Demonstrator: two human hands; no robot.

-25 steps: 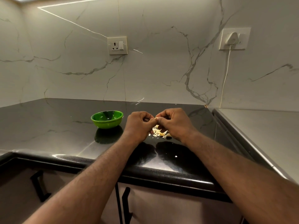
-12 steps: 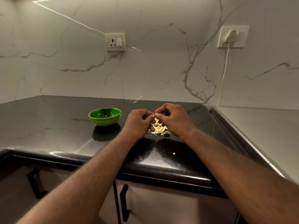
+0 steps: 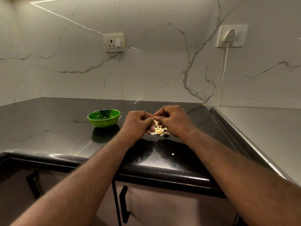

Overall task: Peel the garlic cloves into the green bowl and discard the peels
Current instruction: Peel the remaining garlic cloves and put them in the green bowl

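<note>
My left hand and right hand meet knuckle to knuckle just above the worktop, both with fingers curled in. Between the fingertips I pinch a small pale garlic clove, so little of it showing that I cannot tell how much skin is left on it. I judge I am in the middle of stripping one clove: one hand steadies it while the nails of the other pick at the skin.

I work right over the pile of garlic cloves and peels, which lies on the worktop under and between my hands. Held there, whatever flakes off should fall on the heap instead of scattering. One fleck of peel lies apart, nearer the worktop's front edge.

The green bowl stands to the left of my left hand, near but not touching, so a bare clove needs only a short reach across. From this angle I cannot tell whether any cloves lie in it. The peels are not yet gathered for discarding.
</note>
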